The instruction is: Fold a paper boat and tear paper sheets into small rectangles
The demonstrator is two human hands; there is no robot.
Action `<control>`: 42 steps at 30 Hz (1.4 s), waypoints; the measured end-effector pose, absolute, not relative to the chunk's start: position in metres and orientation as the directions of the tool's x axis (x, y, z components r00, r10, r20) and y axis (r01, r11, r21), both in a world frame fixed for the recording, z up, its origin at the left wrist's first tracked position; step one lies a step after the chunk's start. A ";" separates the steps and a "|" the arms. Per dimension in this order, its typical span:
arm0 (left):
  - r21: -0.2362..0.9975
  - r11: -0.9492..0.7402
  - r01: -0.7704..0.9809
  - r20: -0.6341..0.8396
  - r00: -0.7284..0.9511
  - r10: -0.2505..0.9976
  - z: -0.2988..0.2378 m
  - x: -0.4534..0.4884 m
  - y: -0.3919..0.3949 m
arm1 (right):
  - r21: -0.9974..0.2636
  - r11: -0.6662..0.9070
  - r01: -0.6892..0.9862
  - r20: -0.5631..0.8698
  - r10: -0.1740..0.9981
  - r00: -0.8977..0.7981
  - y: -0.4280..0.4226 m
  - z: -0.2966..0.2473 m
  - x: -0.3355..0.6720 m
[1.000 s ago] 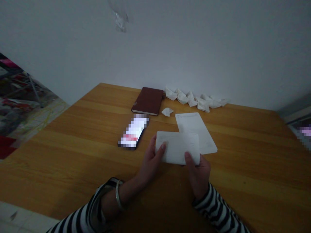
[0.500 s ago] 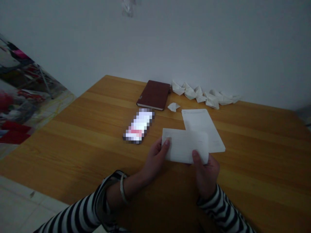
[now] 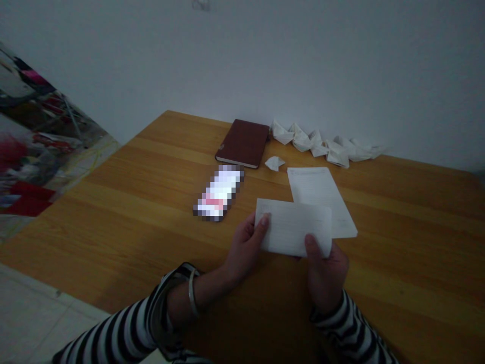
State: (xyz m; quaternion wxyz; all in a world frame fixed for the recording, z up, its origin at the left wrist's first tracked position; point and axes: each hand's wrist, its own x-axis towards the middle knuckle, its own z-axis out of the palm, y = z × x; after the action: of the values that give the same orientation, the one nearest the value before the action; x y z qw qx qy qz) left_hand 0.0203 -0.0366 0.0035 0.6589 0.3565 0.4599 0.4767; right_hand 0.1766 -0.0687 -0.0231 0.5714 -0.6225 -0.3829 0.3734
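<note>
White paper, a folded sheet (image 3: 293, 227), is gripped at its two short ends by the left hand (image 3: 246, 247) and the right hand (image 3: 326, 278), set apart, thumbs on top. It covers a corner of a printed page (image 3: 322, 199) on the wooden table (image 3: 417, 253). Beyond lie a pixelated phone (image 3: 219, 193), a maroon notebook (image 3: 242, 144) and a row of folded paper boats (image 3: 322, 144).

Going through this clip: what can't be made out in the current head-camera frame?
Head view:
Phone: the screen is pixelated, so its content is unreadable.
Held paper: its print is too small and dim to read; the left hand and right hand cover parts of it.
Flat sheet: its print is too small to read; the held paper hides its lower left part.
Colourful items: blurred and cut off by the left edge.
</note>
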 end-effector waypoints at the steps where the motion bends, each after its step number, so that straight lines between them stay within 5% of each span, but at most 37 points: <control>1: 0.908 0.289 -0.302 -0.265 0.117 0.957 0.004 0.021 -0.037 | -0.997 -0.049 0.052 -0.022 0.903 0.428 -0.069 -0.023 0.177; 13: 0.920 0.277 -0.278 -0.261 0.094 0.961 0.004 0.019 -0.037 | -0.998 -0.037 0.057 -0.008 0.897 0.441 -0.068 -0.023 0.175; 20: 0.940 0.293 -0.175 -0.273 0.132 0.953 0.005 0.016 -0.036 | -0.986 -0.018 -0.164 -0.078 0.925 0.372 -0.055 -0.020 0.189; 42: 0.927 0.343 -0.151 -0.327 0.124 0.937 -0.009 0.010 -0.033 | -0.955 -0.062 -0.289 -0.157 0.936 0.317 -0.060 -0.017 0.189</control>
State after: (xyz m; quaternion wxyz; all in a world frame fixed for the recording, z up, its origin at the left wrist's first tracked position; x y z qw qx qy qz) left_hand 0.0101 -0.0325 -0.0086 0.6427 0.3863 0.5086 0.4232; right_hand 0.1894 -0.0597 -0.0167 0.6134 -0.5311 -0.3044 0.4991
